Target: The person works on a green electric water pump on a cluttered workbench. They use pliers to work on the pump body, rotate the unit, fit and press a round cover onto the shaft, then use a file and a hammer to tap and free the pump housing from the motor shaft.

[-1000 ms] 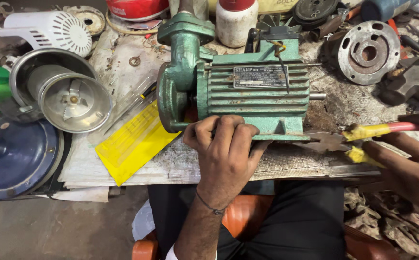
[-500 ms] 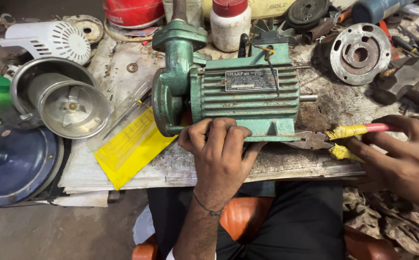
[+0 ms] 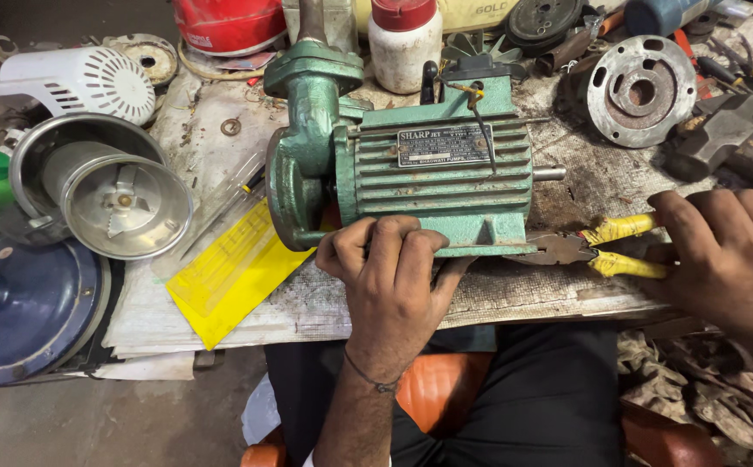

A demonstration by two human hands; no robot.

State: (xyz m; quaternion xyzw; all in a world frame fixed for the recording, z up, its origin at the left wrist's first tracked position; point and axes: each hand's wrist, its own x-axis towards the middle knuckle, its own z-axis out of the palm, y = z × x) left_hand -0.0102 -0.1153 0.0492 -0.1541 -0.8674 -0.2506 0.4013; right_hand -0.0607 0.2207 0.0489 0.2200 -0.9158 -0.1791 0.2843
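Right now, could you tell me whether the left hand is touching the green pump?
Touching: the head view shows the left hand with its fingers curled over the green pump's base.

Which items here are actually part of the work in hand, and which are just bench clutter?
In hand:
green pump motor, held by left hand
yellow-handled pliers, under right hand

Lying about:
steel mixer jar
white bottle
yellow sheet
round flange

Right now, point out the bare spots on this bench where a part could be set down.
Bare patches: the bench strip between the left hand and the pliers; the worn top right of the green pump, below the round flange. The back edge and left side, around the steel bowl, are crowded.
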